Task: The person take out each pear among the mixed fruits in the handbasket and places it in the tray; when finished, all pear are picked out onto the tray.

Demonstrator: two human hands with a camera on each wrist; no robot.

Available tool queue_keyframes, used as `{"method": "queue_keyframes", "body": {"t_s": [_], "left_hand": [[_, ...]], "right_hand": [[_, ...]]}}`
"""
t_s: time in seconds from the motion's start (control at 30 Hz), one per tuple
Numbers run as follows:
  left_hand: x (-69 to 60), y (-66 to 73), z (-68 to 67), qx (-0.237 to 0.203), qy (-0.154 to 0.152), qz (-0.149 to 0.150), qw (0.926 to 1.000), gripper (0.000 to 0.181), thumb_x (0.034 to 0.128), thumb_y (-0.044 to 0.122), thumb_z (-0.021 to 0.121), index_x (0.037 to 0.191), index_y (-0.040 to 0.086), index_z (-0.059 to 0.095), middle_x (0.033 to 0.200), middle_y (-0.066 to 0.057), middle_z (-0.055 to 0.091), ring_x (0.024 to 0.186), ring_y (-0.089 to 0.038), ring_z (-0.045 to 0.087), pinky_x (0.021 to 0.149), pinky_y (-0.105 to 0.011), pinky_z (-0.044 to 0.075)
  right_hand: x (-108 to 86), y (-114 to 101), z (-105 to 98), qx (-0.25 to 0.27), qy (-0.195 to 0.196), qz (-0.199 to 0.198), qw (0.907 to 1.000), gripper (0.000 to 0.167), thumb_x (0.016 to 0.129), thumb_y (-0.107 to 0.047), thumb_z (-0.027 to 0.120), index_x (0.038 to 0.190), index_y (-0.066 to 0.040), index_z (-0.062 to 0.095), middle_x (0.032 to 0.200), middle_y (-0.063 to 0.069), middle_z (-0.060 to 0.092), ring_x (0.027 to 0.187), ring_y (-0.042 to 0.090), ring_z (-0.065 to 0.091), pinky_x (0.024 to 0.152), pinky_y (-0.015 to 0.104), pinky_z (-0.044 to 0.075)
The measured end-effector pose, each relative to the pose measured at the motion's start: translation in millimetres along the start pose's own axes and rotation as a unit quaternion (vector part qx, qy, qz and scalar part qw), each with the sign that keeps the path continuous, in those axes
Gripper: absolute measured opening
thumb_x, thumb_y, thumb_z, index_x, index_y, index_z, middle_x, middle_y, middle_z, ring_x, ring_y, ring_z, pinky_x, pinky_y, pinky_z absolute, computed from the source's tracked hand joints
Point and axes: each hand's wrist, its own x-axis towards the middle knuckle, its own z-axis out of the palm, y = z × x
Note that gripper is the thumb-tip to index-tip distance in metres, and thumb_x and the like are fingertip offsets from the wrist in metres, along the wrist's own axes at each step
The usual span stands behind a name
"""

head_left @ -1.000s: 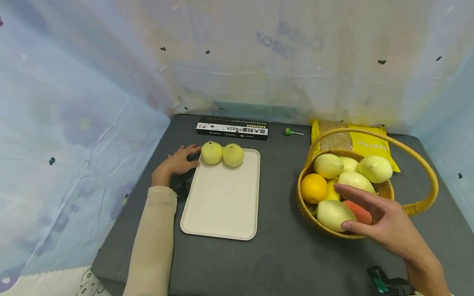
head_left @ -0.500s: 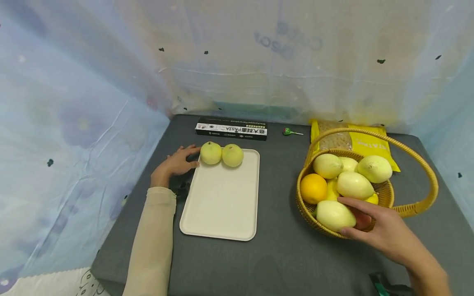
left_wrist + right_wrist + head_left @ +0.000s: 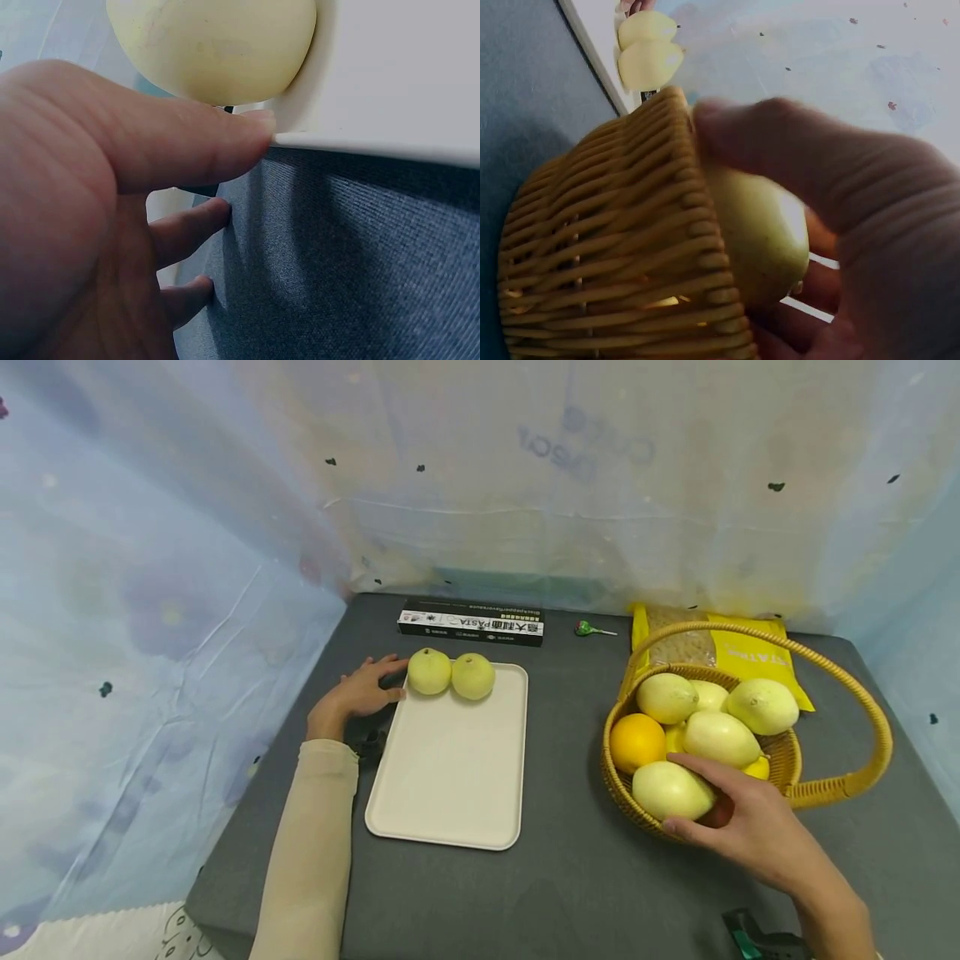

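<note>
In the head view, my right hand (image 3: 750,827) reaches over the front rim of a wicker basket (image 3: 622,802) and holds a pale yellow-green pear (image 3: 671,791) between thumb and fingers. The right wrist view shows the thumb along that pear (image 3: 769,232) and fingers behind it; their tips are hidden. On the left, my left hand (image 3: 362,687) rests at the far left corner of a cream tray (image 3: 450,768). Its thumb (image 3: 202,142) touches the tray's rim, and other fingers lie on the cloth. Two pale pears (image 3: 429,672) sit side by side at the tray's far end.
An orange (image 3: 637,743), more pale fruit (image 3: 722,737) and something yellow share the basket, whose tall handle (image 3: 873,718) arches to the right. Behind stand a yellow pasta bag (image 3: 757,656), a lollipop (image 3: 585,628) and a black-and-white pasta box (image 3: 471,622).
My right hand has moved down and left onto the front pear, and that pear has shifted slightly left and up. The red fruit beside it is now mostly covered. The left hand stays put.
</note>
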Motion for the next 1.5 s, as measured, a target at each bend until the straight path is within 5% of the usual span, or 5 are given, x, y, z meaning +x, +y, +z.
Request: {"method": "queue_keyframes", "body": {"t_s": [0.53,0.8,1.03,1.3,1.5], "left_hand": [[-1.2,2.6,-0.8,0.002,0.001,0.002,1.0,0.071,0.1112,0.029,0.063,0.174,0.018,0.034,0.184,-0.019,0.012,0.168,-0.055,-0.006,0.118,-0.091,-0.009],[-0.8,2.2,-0.8,-0.004,0.001,0.0,1.0,0.07,0.1113,0.029,0.063,0.174,0.018,0.034,0.184,-0.019,0.013,0.168,-0.055,-0.007,0.118,-0.091,-0.01],[-1.3,1.2,-1.0,-0.004,0.001,-0.001,1.0,0.07,0.1114,0.028,0.064,0.174,0.018,0.034,0.184,-0.019,0.013,0.168,-0.054,-0.007,0.118,-0.091,-0.01],[0.8,-0.7,1.2,-0.001,0.002,-0.006,1.0,0.07,0.1117,0.029,0.063,0.175,0.02,0.033,0.185,-0.017,0.013,0.168,-0.054,-0.005,0.119,-0.091,-0.01],[3.2,-2.7,0.9,-0.001,0.0,-0.004,1.0,0.071,0.1112,0.028,0.063,0.175,0.02,0.033,0.185,-0.018,0.013,0.168,-0.054,-0.006,0.118,-0.091,-0.01]], "right_hand": [[2.4,-3.7,-7.4,-0.1,0.049,-0.023,0.9936,0.073,0.071,-0.037,0.105,0.135,-0.02,0.074,0.123,0.004,0.079,0.097,0.008,0.063,0.083,0.013,0.044],[0.3,-1.1,-6.4,-0.088,0.037,0.038,0.9947,0.076,0.074,-0.046,0.103,0.138,-0.017,0.072,0.113,0.01,0.078,0.085,0.01,0.061,0.067,0.031,0.049],[-3.2,0.2,-3.4,-0.081,0.037,0.004,0.996,0.077,0.075,-0.038,0.104,0.143,-0.023,0.071,0.128,0.007,0.077,0.1,0.005,0.062,0.08,0.015,0.046],[-3.1,-0.2,-7.7,-0.033,0.053,0.043,0.9971,0.079,0.076,-0.03,0.104,0.146,-0.027,0.069,0.128,0.015,0.077,0.097,-0.007,0.057,0.077,0.01,0.044],[1.5,-7.7,-10.3,0.032,0.076,0.025,0.9963,0.084,0.076,-0.011,0.102,0.15,-0.027,0.067,0.139,-0.011,0.071,0.103,-0.007,0.06,0.085,0.005,0.047]]}}
